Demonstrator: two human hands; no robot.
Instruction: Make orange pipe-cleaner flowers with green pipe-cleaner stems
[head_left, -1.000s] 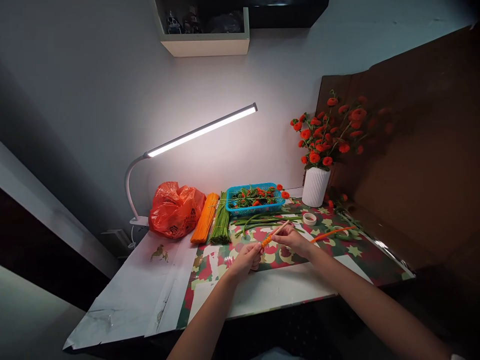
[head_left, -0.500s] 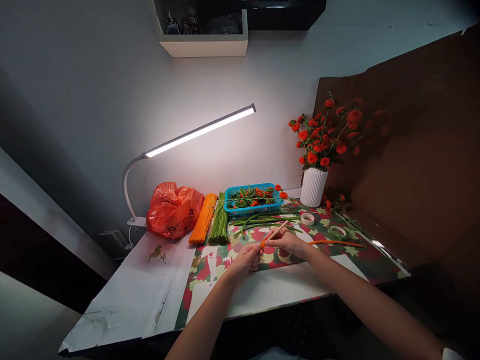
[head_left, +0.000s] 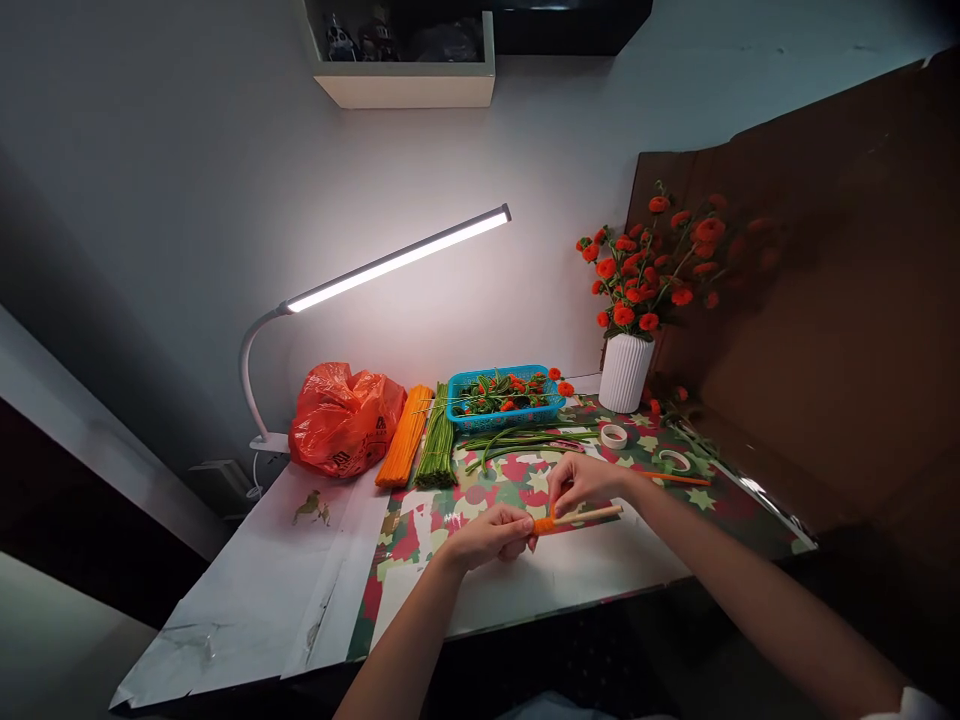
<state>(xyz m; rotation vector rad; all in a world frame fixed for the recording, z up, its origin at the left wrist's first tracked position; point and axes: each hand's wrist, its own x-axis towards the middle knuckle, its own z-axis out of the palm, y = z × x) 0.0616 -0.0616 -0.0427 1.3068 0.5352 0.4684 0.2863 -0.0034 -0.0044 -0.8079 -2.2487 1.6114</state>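
Fingers of the left hand [head_left: 496, 535] close narrowly around one end of an orange coil [head_left: 544, 525] wound on a pale stick [head_left: 596, 514]. Those of the right hand [head_left: 583, 482] pinch together at the coil's other end; whether they also grip a loose strand, I cannot tell. Coil and stick are on the near side of the basket [head_left: 525, 416], above the desk [head_left: 247, 570], the stick's bare end pointing right. Flowers [head_left: 508, 406] lie in the basket, and green stems [head_left: 502, 440] just in front of it. Left of the basket come a green bundle [head_left: 437, 445], an orange bundle [head_left: 403, 442] and a red bag [head_left: 345, 415]; right of it, tape [head_left: 613, 437] and a white vase [head_left: 626, 375] of orange flowers [head_left: 637, 294].
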